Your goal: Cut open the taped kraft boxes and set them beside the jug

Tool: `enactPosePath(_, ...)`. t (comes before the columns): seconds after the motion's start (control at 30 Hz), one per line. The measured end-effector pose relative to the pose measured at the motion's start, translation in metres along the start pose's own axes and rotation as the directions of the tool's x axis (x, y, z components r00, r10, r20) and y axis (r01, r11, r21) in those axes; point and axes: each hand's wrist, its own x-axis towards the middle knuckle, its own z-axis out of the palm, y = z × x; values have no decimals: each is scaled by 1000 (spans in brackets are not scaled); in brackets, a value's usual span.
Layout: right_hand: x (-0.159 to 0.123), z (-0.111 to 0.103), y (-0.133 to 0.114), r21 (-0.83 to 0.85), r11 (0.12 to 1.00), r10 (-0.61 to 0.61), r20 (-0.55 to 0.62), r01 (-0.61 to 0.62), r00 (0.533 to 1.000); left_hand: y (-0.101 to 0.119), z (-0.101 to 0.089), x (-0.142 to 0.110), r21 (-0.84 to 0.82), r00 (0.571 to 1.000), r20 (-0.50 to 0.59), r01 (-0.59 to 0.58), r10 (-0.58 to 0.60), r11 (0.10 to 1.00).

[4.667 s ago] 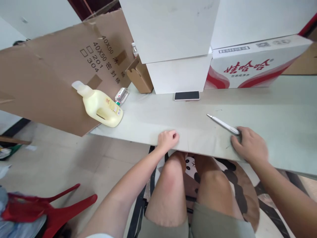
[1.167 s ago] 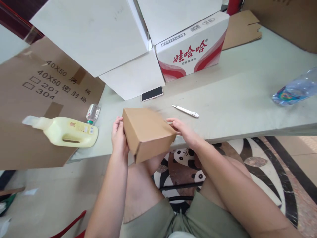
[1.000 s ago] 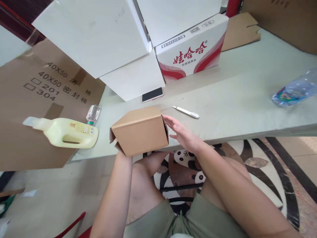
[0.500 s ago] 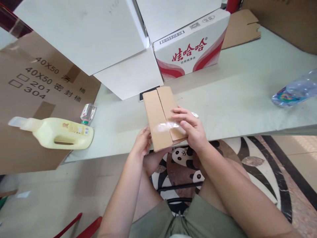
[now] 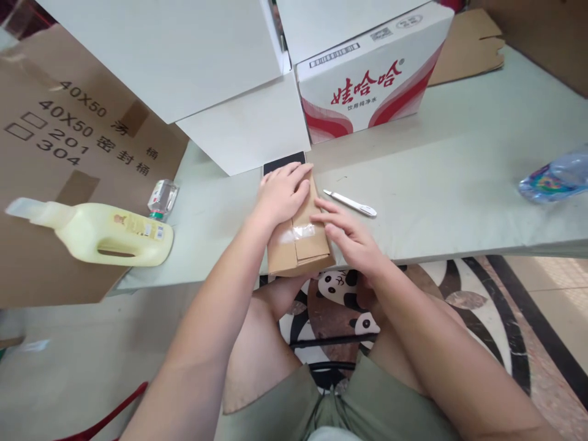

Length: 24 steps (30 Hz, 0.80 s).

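Observation:
A small brown cardboard box (image 5: 301, 248) lies on the pale green table (image 5: 436, 184) at its near edge, flap seam up, with a strip of clear tape across the seam. My left hand (image 5: 281, 191) lies flat on the far half of the box, fingers stretched out. My right hand (image 5: 345, 237) rests along the box's right side, fingers extended and touching the top near the tape. A white craft knife (image 5: 351, 203) lies on the table just right of the box.
A phone (image 5: 282, 163) lies behind the box, partly under my left hand. White boxes (image 5: 239, 122) and a red-and-white carton (image 5: 367, 86) stand at the back. A yellow jug (image 5: 105, 236) and small bottle (image 5: 160, 197) lie left, a plastic bottle (image 5: 554, 180) right.
The box was turned over in my hands and set down on the table, taped seam up. My left hand moved from the box's near end onto its top.

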Motion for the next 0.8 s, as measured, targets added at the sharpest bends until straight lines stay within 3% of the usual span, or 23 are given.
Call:
enactPosePath(0.1, 6, -10, 13, -293, 932, 159, -202, -214, 966, -1, 3, 0, 44, 997, 59, 53, -56, 998)
enactPosePath(0.2, 11, -20, 24, -636, 638, 362, -249, -434, 898, -1, -1, -6, 53, 994, 72, 79, -83, 995)
enactPosePath(0.3, 13, -24, 28, -787, 438, 488, -198, -435, 850, 0, -5, -8, 57, 985, 81, 147, -151, 988)
enactPosePath(0.4, 14, -26, 28, -813, 402, 523, -173, -421, 834, 2, -5, -4, 93, 949, 43, 307, -312, 947)
enactPosePath(0.5, 15, -30, 29, -725, 467, 525, -234, -506, 818, 4, 1, 1, 105, 918, -18, 397, -397, 912)
enactPosePath(0.6, 13, -36, 26, -428, 720, 442, -324, -546, 837, 5, 9, 1, 62, 908, -89, 415, -409, 908)
enactPosePath(0.67, 9, -39, 19, -173, 898, 331, -341, -405, 880, 5, 13, 0, 13, 906, -125, 408, -404, 913)
enactPosePath(0.7, 5, -41, 13, -88, 947, 262, -345, -309, 901, 4, 14, -2, -10, 908, -135, 400, -397, 917)
enactPosePath(0.8, -6, -39, -6, -69, 996, 26, -388, -57, 921, 3, 16, -5, -49, 907, -151, 390, -393, 919)
